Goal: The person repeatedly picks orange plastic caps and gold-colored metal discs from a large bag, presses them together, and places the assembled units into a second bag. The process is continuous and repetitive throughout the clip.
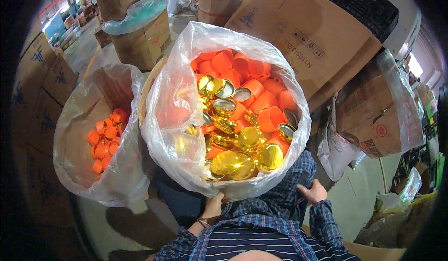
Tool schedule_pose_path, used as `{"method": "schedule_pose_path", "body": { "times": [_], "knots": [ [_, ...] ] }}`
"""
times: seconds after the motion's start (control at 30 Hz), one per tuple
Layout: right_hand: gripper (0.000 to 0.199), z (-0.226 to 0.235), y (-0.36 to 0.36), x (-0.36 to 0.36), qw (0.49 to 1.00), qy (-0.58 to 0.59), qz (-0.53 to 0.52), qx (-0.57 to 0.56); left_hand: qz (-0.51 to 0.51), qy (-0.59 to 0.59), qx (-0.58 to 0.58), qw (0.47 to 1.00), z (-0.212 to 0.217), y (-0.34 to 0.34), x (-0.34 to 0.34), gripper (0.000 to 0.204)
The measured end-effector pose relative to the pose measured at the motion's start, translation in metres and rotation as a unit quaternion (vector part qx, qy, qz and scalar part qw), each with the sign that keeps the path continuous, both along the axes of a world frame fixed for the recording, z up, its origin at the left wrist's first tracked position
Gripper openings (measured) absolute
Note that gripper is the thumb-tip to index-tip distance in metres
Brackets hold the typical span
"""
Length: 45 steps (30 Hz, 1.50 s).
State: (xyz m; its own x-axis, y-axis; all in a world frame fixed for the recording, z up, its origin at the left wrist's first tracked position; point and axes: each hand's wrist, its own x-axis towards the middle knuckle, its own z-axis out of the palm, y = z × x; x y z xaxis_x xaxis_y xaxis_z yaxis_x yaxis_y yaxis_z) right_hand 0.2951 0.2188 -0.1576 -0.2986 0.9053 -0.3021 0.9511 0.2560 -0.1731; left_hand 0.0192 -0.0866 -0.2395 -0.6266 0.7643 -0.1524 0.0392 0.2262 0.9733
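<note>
A large clear plastic bag (pixel 175 116) stands open in front of me, filled with orange caps (pixel 247 74) and shiny gold caps (pixel 238 163). My left hand (pixel 213 206) presses against the bag's lower front wall; whether it pinches the plastic I cannot tell. My right hand (pixel 311 191) hovers just right of the bag, thumb out and fingers loosely spread, holding nothing. Both sleeves are blue plaid.
A second clear bag (pixel 74 144) at the left holds small orange caps (pixel 105 139). Cardboard boxes (pixel 308 41) crowd the back and right; another lined box (pixel 140 32) stands behind. More bags and boxes (pixel 373 116) pile at the right. Grey floor (pixel 359 195) shows below.
</note>
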Motion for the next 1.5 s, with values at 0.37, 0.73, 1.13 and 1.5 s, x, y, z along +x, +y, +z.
{"method": "schedule_pose_path", "body": {
  "times": [0.37, 0.73, 1.13, 1.5],
  "knots": [
    [0.032, -0.035, -0.004, -0.003, 0.983, 0.047, 0.154, -0.092, -0.018, 0.064, 0.023, 0.998, -0.030, -0.005, -0.001, 0.022],
    [0.025, 0.012, -0.060, 0.042, 0.707, 0.439, -0.200, -0.517, 0.048, -0.271, 0.064, 0.959, 0.002, -0.003, 0.003, 0.029],
    [0.050, -0.069, -0.045, 0.039, 0.918, 0.138, 0.347, 0.132, 0.087, -0.238, 0.158, 0.954, 0.003, 0.002, 0.011, 0.026],
    [0.021, -0.112, -0.020, 0.036, 0.896, 0.191, 0.348, 0.199, 0.111, -0.288, 0.134, 0.942, -0.002, 0.008, 0.012, 0.030]
  ]
}}
